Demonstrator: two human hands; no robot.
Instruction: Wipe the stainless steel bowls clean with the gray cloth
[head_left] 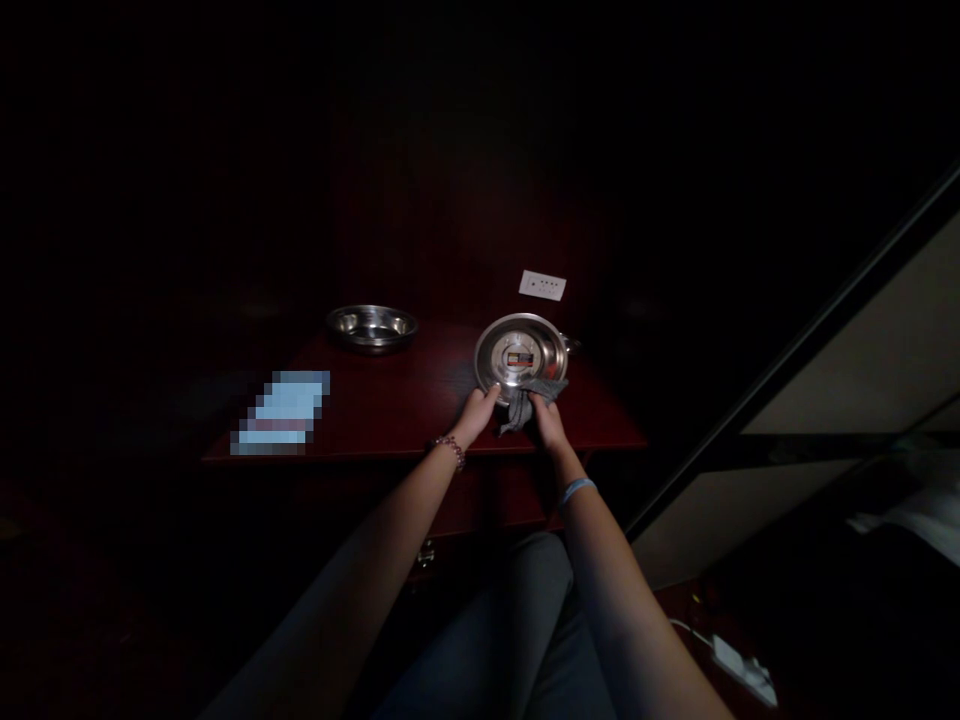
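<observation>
A round stainless steel basin [495,350], tilted toward me, shows its shiny inside with a label on the bottom. My left hand [476,414] grips its near left rim, thumb on top. In my right hand [549,420] is a grey cloth [519,408], pressed against the near right rim and hanging partly below it. Another shiny metal piece [572,345] peeks out behind the basin on the right, mostly hidden. A second steel basin [372,340] sits upright on the dark red table [405,400], to the left and apart from my hands.
A pixelated, light blue flat item [285,410] lies at the table's left front. On the back wall is a white socket plate [542,286]. A white power strip [742,668] with a cable rests on the floor at lower right. Surroundings are very dark.
</observation>
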